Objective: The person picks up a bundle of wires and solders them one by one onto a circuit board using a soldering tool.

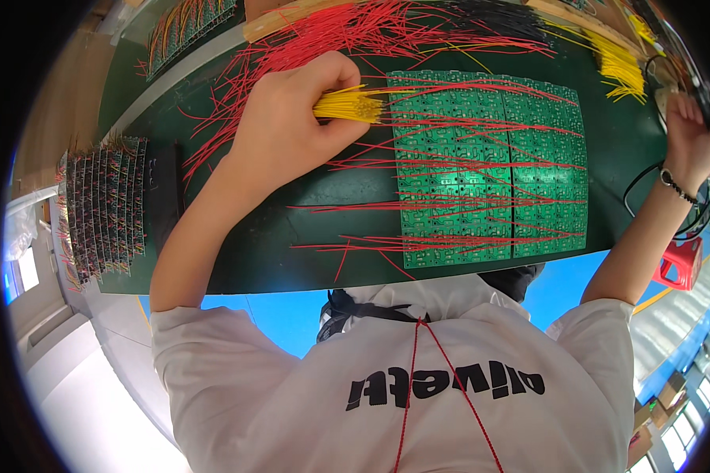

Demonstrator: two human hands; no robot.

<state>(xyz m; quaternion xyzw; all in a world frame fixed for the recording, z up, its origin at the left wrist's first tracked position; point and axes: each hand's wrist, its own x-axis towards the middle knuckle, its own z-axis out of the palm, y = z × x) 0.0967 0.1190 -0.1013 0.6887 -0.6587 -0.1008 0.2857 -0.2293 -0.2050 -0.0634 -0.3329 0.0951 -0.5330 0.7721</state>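
Observation:
My left hand [280, 126] is closed around a bundle of short yellow wires [347, 105], whose ends point right over the left edge of the green circuit board panels [457, 185]. Two panels lie side by side, and rows of loose red wires [442, 203] stretch across them, many sticking out past the left edge. Far over at the right rim, my right hand [690, 138] has its fingers curled by a dark object and black cables. What it grips there is too small and distorted to make out.
A heap of red wires [323, 35] covers the table's far side, with black wires [501, 20] beside it. More yellow wires [619, 67] hang near a wooden strip at the far right. Stacked wired boards [106, 209] stand at the left. A red stool [681, 264] is on the floor.

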